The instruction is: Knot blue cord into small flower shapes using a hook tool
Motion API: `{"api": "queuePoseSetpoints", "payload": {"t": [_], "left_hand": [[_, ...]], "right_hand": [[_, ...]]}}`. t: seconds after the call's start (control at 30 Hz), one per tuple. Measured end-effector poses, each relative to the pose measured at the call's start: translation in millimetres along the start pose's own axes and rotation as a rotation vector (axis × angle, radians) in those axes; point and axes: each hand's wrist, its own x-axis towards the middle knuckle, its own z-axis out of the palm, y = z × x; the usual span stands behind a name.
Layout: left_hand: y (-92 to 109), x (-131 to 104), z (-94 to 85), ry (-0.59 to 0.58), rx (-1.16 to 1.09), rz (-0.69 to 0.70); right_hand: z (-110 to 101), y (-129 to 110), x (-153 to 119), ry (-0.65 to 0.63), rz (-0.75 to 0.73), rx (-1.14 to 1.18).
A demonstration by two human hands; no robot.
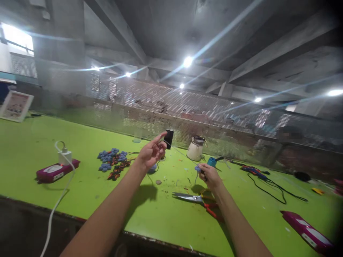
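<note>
My left hand (pixel 153 152) is raised over the table, its index finger stretched out and the other fingers curled. A thin strand of yarn (pixel 180 152) runs taut from these fingers down to my right hand (pixel 211 175). My right hand pinches a small blue crochet piece (pixel 197 168), with a loose tail hanging below it. Whether a hook is also in this hand, I cannot tell. Partly hidden behind my left wrist is a blue yarn ball (pixel 152 169). Scissors (pixel 189 197) with red and yellow handles lie open-bladed beside my right forearm.
Blue crocheted flowers (pixel 112 155) and orange-black pieces (pixel 118 169) lie left. Behind stand a phone (pixel 168 139), a pale jar (pixel 195 150) and a blue container (pixel 211 162). Magenta power strips (pixel 57 172) flank both sides. A corded tool (pixel 254 171) lies right. Perforated panels (pixel 150 117) border the green table (pixel 160 228).
</note>
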Motion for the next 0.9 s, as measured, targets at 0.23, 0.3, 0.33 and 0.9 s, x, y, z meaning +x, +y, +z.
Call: {"api": "queuePoseSetpoints", "payload": {"t": [0.23,0.3,0.33,0.9], "left_hand": [[-17.1,5.5,-13.9,0.094,0.14,-0.074],[-14.1,4.0,-16.4,0.068,0.138,-0.096],[-11.2,2.7,-14.9,0.043,0.124,-0.102],[-21.2,-0.1,-0.7,-0.111,0.05,-0.144]], "right_hand": [[3.4,-20.3,-14.3,-0.084,0.02,0.059],[2.7,-24.4,-14.7,-0.07,0.001,0.093],[2.9,-24.4,-14.4,-0.064,-0.002,0.102],[26.9,-10.8,-16.8,-0.064,-0.012,0.109]]}}
